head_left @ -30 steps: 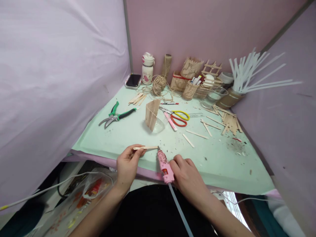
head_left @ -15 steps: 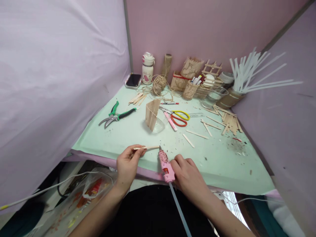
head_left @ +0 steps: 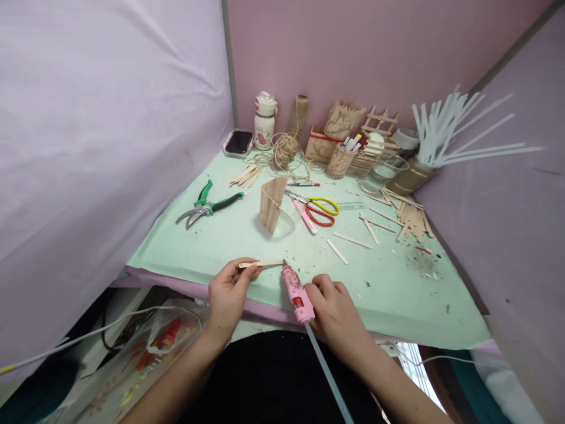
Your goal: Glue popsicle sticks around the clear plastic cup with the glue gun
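Observation:
Between the thumb and fingers of my left hand is a wooden craft stick, held roughly level above the table's front part. My right hand is closed around a pink hot glue gun, its handle hidden in the palm. The gun's dark nozzle meets the stick's right end. A long translucent glue stick trails from the gun's back. Beyond my hands stands a clear plastic cup on the table, with a row of craft sticks along its left side.
Pruning shears lie at the left. Scissors and a pink cutter lie right of the cup. Loose sticks are piled at the right. A twine ball, a bottle and a phone stand at the back.
The glue gun's nozzle has shifted very slightly left along the stick's end, and its back end has swung a little right. My left hand has barely moved.

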A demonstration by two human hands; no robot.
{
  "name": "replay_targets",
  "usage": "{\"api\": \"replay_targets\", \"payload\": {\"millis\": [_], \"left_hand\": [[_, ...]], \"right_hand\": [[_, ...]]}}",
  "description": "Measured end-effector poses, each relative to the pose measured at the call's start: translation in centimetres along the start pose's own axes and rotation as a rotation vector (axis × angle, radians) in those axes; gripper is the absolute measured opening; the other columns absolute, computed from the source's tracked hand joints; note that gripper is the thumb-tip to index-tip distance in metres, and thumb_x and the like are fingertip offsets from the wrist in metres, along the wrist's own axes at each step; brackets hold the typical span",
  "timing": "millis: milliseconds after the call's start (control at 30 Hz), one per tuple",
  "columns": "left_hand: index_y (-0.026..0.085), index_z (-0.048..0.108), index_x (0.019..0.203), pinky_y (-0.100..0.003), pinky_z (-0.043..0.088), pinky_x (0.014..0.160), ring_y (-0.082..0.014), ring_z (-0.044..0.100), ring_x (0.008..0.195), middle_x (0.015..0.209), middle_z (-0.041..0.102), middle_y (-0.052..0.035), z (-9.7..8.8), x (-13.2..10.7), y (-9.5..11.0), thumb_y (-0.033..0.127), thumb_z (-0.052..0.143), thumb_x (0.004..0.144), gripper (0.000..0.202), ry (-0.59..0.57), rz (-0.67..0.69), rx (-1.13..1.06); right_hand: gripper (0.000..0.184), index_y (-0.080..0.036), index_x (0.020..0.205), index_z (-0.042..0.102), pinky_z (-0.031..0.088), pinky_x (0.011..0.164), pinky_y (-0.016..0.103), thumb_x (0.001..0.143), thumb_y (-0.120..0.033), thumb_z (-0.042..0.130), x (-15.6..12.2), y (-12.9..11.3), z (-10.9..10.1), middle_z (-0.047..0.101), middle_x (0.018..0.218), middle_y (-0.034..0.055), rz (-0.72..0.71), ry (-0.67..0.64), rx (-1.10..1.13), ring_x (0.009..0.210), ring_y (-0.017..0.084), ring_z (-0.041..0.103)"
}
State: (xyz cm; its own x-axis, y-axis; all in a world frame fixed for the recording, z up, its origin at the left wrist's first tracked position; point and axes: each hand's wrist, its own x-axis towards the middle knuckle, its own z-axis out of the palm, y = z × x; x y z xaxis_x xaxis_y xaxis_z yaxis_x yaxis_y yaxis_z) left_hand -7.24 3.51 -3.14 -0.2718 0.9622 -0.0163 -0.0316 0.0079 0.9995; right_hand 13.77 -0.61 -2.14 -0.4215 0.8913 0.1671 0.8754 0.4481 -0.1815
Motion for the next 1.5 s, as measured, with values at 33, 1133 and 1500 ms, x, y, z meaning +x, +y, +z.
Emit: {"api": "replay_targets", "payload": {"millis": [33, 1133, 1500], "left_hand": [[0.015, 0.07, 0.088, -0.03, 0.059, 0.076, -0.0189, 0.072, 0.077, 0.08, 0.074, -0.0053, 0.0, 0.0, 0.01, 0.039, 0.072, 0.076, 0.026, -0.002, -0.002, 0.0], [0.015, 0.069, 0.09, -0.027, 0.059, 0.079, -0.0171, 0.072, 0.08, 0.083, 0.073, -0.0036, -0.01, 0.22, -0.69, 0.036, 0.071, 0.078, 0.024, -0.013, -0.022, -0.055], [0.015, 0.068, 0.089, -0.026, 0.059, 0.079, -0.0166, 0.072, 0.08, 0.082, 0.073, -0.0033, 0.12, 0.25, -0.55, 0.036, 0.072, 0.078, 0.023, -0.01, -0.023, -0.056]], "right_hand": [[0.008, -0.018, 0.089, 0.055, 0.036, 0.074, 0.033, 0.085, -0.011, 0.056, 0.06, 0.0, 0.01, 0.054, 0.093, 0.0074, -0.011, -0.007, -0.011, 0.083, 0.021, 0.05], [0.015, -0.019, 0.09, 0.054, 0.035, 0.074, 0.033, 0.08, -0.008, 0.057, 0.13, 0.26, -0.2, 0.055, 0.093, 0.0064, -0.041, -0.069, -0.03, 0.084, 0.021, 0.051], [0.01, -0.019, 0.09, 0.053, 0.035, 0.073, 0.033, 0.084, -0.011, 0.053, 0.26, 0.21, -0.54, 0.054, 0.092, 0.0066, -0.067, -0.046, -0.033, 0.081, 0.02, 0.05]]}}
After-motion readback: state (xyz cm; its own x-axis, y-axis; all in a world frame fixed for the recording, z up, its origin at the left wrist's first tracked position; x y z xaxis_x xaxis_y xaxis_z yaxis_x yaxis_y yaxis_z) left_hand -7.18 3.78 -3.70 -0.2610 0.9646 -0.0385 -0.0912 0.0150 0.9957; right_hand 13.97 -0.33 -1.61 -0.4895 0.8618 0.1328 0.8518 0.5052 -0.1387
